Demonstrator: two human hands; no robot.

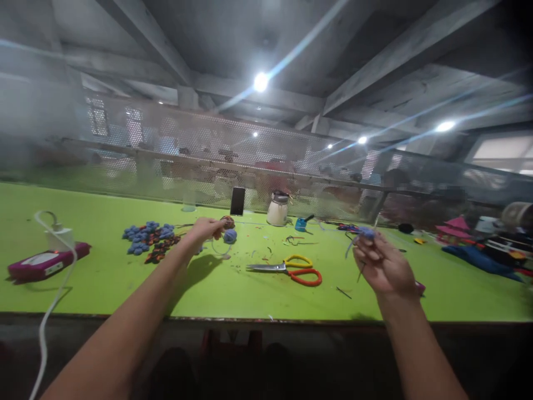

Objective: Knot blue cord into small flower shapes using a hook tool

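My left hand (210, 228) is at the table's middle left, fingers pinched together, seemingly on a strand of blue yarn. Right by its fingertips are a brownish-red yarn ball (227, 222) and a blue yarn ball (230, 236). A thin strand loops below the fingers, and a pale blue strand stretches across toward the right. My right hand (387, 264), palm turned up, is closed on a small blue yarn piece (366, 232) with loose ends hanging. A thin dark stick or thread shows below those fingers; its kind is unclear. Scissors (287, 268) with yellow and orange handles lie between the hands.
Blue and dark-orange yarn flowers (150, 239) are piled on the left. A purple power strip (48, 264) with a white cable is further left. Behind stand a phone (237, 201), a jar (278, 210) and a blue pot (300, 224). Pink and blue items (453, 229) lie far right.
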